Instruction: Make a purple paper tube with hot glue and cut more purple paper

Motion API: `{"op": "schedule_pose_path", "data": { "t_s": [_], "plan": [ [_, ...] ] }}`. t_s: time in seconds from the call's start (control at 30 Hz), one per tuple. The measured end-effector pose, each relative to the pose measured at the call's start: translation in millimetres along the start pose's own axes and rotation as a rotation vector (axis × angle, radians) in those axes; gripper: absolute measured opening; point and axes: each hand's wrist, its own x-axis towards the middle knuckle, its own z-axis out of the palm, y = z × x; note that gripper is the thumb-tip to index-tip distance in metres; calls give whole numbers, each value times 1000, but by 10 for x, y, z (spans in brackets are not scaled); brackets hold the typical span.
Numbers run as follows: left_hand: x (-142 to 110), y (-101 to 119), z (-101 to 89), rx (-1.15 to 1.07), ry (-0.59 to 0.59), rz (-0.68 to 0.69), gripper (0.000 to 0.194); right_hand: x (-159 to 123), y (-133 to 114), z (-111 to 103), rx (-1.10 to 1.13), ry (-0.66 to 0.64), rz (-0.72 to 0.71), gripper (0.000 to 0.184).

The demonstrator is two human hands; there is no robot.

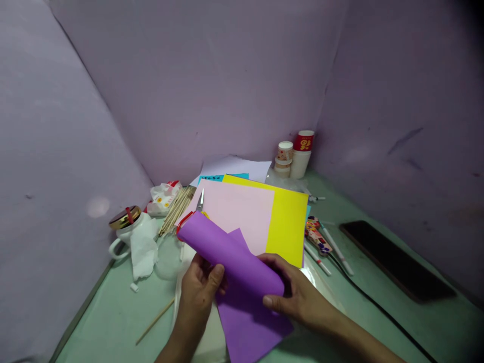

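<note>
Between my hands is a sheet of purple paper (234, 252), curled over into a loose roll that slants from upper left to lower right. My left hand (202, 285) is closed on its lower left edge, thumb on top. My right hand (287, 287) grips the right end, thumb in front and fingers behind. Below the roll a flat purple part (253, 322) hangs toward me; whether it is the same sheet I cannot tell. Just behind lie scissors (200, 201) with red and yellow handles, on pale pink paper (238, 201). The roll partly hides the handles.
Yellow paper (289, 227) lies under the pink sheet. Wooden sticks (177, 209), a white mug (132, 229) with a gold lid and tissue (143, 247) are at left. Paper cups (300, 164) stand at the back right. Markers (336, 249), a black cable (363, 290) and a phone (395, 259) lie right.
</note>
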Motion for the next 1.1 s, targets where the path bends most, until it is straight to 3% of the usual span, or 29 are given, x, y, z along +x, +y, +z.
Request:
{"op": "schedule_pose_path", "data": {
  "t_s": [0.17, 0.33, 0.4, 0.47, 0.53, 0.63, 0.67, 0.77, 0.9, 1.1],
  "plan": [
    [-55, -15, 62, -23, -52, -50, 49, 9, -11, 19, 31, 14, -13, 66],
    [-223, 102, 231, -107, -5, -54, 54, -71, 27, 61, 1, -37, -71, 72],
    [-232, 202, 213, -166, 9, -42, 55, -124, 61, 62, -49, -69, -95, 71],
    [-168, 321, 76, -136, 40, -72, 59, -152, 91, 40, -139, -52, -107, 65],
    [-48, 439, -174, 71, 138, -117, 66, -134, 106, 0, -244, 29, -95, 57],
    [147, 555, -613, 739, 471, -154, 68, -44, 108, -58, -293, 205, -35, 43],
    [195, 570, -732, 970, 537, -227, 66, -12, 106, -68, -271, 252, -16, 39],
    [263, 564, -912, 1367, 566, -396, 62, 46, 106, -68, -153, 327, 26, 35],
    [247, 552, -859, 1520, 478, -432, 52, 36, 92, -38, -85, 311, 59, 34],
    [199, 602, -811, 1587, 557, -353, 52, 33, 33, -35, -39, 289, 73, 34]
  ]
}}
